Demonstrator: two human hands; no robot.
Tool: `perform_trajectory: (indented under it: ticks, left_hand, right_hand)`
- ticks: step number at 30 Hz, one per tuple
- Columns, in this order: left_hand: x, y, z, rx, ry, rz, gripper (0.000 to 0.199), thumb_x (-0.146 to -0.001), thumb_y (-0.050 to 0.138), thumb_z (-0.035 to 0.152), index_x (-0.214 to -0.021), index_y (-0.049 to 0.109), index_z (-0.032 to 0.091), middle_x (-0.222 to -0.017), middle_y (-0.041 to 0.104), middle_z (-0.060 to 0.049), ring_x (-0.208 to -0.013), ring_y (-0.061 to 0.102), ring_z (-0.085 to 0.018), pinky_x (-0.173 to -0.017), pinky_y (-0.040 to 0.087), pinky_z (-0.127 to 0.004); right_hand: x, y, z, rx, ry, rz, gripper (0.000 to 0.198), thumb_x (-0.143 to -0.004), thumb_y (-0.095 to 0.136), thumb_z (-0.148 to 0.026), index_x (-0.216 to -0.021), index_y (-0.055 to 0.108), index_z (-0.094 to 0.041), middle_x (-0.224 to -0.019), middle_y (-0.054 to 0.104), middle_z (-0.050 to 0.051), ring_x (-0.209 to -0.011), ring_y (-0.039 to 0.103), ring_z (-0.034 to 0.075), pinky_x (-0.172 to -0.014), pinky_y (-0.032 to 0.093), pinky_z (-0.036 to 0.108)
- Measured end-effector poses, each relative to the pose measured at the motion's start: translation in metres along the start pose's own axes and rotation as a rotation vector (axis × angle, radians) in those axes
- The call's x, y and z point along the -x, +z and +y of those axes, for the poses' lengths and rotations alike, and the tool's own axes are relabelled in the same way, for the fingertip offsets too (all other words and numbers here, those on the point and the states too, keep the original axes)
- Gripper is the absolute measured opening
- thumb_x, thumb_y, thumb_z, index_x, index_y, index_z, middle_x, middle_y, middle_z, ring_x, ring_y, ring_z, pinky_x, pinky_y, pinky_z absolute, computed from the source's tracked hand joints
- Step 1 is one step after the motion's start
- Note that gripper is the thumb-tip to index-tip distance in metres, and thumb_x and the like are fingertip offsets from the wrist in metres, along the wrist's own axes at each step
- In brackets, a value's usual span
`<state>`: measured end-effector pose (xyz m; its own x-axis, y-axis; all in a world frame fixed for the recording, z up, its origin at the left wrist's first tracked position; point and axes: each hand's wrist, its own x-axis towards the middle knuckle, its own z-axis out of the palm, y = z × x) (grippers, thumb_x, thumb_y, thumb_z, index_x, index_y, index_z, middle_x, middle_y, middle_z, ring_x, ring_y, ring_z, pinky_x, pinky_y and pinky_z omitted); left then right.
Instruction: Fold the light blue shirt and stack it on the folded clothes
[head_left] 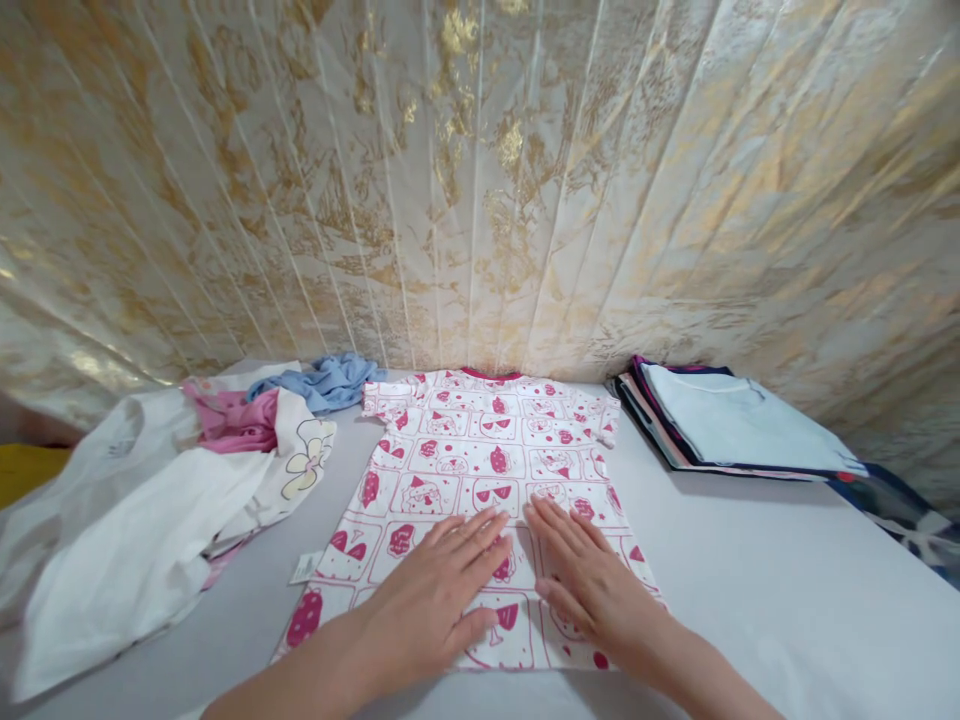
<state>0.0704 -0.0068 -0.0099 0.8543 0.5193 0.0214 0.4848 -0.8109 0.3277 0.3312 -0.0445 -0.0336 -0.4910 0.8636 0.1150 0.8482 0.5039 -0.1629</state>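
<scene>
A white T-shirt with a pink print (427,455) lies spread out before me, its red-edged neckline at the far side and both short sleeves out. My left hand (442,590) rests flat on its lower middle, fingers stretched towards the collar. Beside it, my right hand (585,575) also lies flat on the cloth, a little to the right. Neither hand grips anything. A small white tag (304,568) sticks out from the shirt's left side seam. The hem lies nearest me, partly covered by my hands and forearms.
On the left is a loose heap of white clothes (142,540) with a pink garment (238,420) and a blue garment (322,382). A stack of folded clothes (735,420) stands at the right. Behind hangs a gold-patterned curtain (480,180). A pale sheet (750,580) covers the surface.
</scene>
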Motion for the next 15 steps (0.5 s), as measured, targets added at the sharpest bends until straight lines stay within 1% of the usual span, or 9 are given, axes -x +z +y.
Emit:
perform_trajectory:
  ticks: [2,3,5,7,8,10,12,15]
  left_hand:
    - [-0.013,0.001,0.007,0.017,0.052,-0.027,0.059,-0.101,0.04,0.045,-0.153,0.021,0.025,-0.159,0.014,-0.004,-0.147,0.016,-0.023,-0.119,0.018,-0.046]
    - [-0.017,0.004,0.008,0.025,0.067,-0.037,0.059,-0.101,0.04,0.046,-0.153,0.02,0.025,-0.159,0.014,-0.005,-0.147,0.016,-0.024,-0.119,0.018,-0.047]
    - [-0.019,0.009,0.007,0.039,0.08,-0.048,0.06,-0.102,0.038,0.047,-0.154,0.017,0.027,-0.159,0.014,-0.004,-0.147,0.016,-0.024,-0.118,0.019,-0.048]
    - [-0.018,0.013,0.003,0.044,0.081,-0.048,0.06,-0.102,0.037,0.048,-0.154,0.014,0.03,-0.159,0.014,-0.003,-0.146,0.017,-0.025,-0.118,0.019,-0.048]
    - [-0.017,0.014,0.002,0.042,0.079,-0.046,0.06,-0.102,0.037,0.048,-0.154,0.013,0.03,-0.159,0.013,-0.003,-0.146,0.018,-0.025,-0.118,0.02,-0.048]
    - [-0.018,0.013,0.003,0.033,0.094,-0.039,0.058,-0.102,0.038,0.046,-0.154,0.015,0.03,-0.159,0.014,-0.002,-0.146,0.019,-0.024,-0.118,0.022,-0.048]
    - [-0.023,0.008,0.011,0.021,0.147,-0.041,0.054,-0.103,0.038,0.041,-0.152,0.022,0.029,-0.158,0.019,-0.002,-0.145,0.023,-0.023,-0.117,0.024,-0.045]
    - [-0.037,-0.004,0.027,0.015,0.255,-0.081,0.048,-0.102,0.04,0.035,-0.149,0.033,0.024,-0.155,0.029,-0.003,-0.143,0.029,-0.022,-0.116,0.028,-0.041]
  right_hand:
    - [-0.004,0.006,0.002,0.025,-0.016,-0.002,0.063,-0.1,0.04,-0.041,-0.155,0.015,-0.023,-0.159,0.02,0.005,-0.146,0.022,0.022,-0.116,0.029,0.042]
    - [-0.004,0.009,0.008,0.047,0.01,0.009,0.062,-0.1,0.039,-0.042,-0.154,0.017,-0.023,-0.159,0.02,0.005,-0.146,0.021,0.022,-0.116,0.029,0.043]
    - [0.001,0.012,0.032,0.107,0.12,0.049,0.06,-0.1,0.036,-0.044,-0.154,0.018,-0.025,-0.159,0.021,0.005,-0.145,0.023,0.023,-0.114,0.031,0.046]
    - [0.009,0.013,0.063,0.167,0.248,0.092,0.059,-0.101,0.032,-0.048,-0.154,0.019,-0.025,-0.158,0.023,0.006,-0.145,0.025,0.024,-0.112,0.032,0.048]
    - [0.013,0.013,0.076,0.192,0.281,0.102,0.059,-0.101,0.03,-0.049,-0.154,0.019,-0.026,-0.158,0.024,0.006,-0.145,0.026,0.024,-0.112,0.032,0.049]
    - [0.018,0.011,0.091,0.22,0.286,0.104,0.059,-0.1,0.03,-0.051,-0.153,0.02,-0.027,-0.158,0.027,0.005,-0.144,0.026,0.024,-0.113,0.031,0.049]
    - [0.015,0.006,0.088,0.207,0.248,0.103,0.059,-0.1,0.031,-0.051,-0.153,0.021,-0.027,-0.157,0.028,0.005,-0.144,0.026,0.024,-0.114,0.029,0.048]
    - [-0.001,-0.005,0.056,0.095,0.147,0.076,0.056,-0.102,0.029,-0.044,-0.154,0.019,-0.025,-0.158,0.026,0.006,-0.145,0.023,0.021,-0.116,0.027,0.046]
